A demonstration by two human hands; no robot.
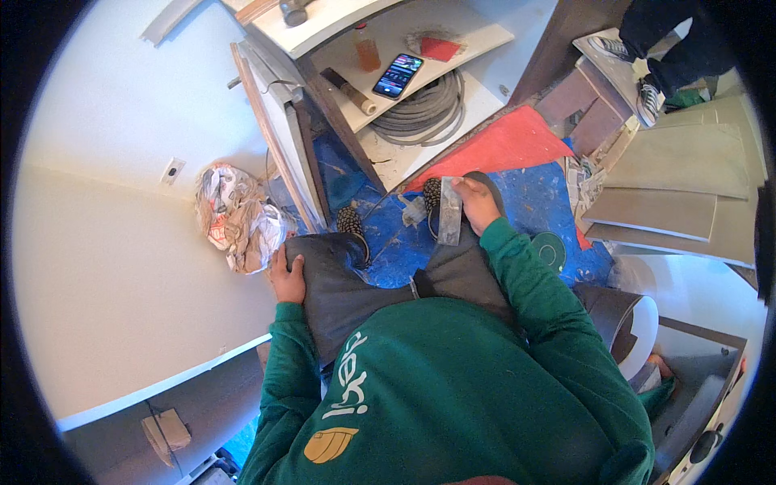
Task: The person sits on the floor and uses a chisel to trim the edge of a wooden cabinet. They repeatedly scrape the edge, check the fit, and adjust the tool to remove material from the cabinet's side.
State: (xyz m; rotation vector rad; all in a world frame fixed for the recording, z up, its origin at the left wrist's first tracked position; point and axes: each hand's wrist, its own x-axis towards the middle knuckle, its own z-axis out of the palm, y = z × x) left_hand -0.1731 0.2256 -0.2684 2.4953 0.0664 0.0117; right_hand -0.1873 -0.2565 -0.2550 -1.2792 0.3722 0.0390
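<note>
Strip: The grey strip is up off the floor, in front of the right knee, its long sides running roughly toward the body. From here it covers part of the right shoe; I can't tell whether its near end touches the trouser leg.
Right hand: The right hand grasps the strip by its right side, near the far end; the underside of the grip is hidden from me.
Left hand: The left hand lies loose on the left knee, holding nothing.
Work at the knees: I judge this a holding or checking step, since the strip meets no surface that I can make out as being worked.
Next move: Putting the strip to use would call for a firm, level right grip, and perhaps the left hand lifted to steady its free end.
Shelf: The phone lies by the front edge, screen lit; the tube is at the left end, the bottle behind them, and a red piece toward the right end amid dust.
Cabinet bottom: The coil sits below the shelf, toward the left side.
Blue sheet: A green disc lies toward its right edge, beyond the right forearm.
</note>
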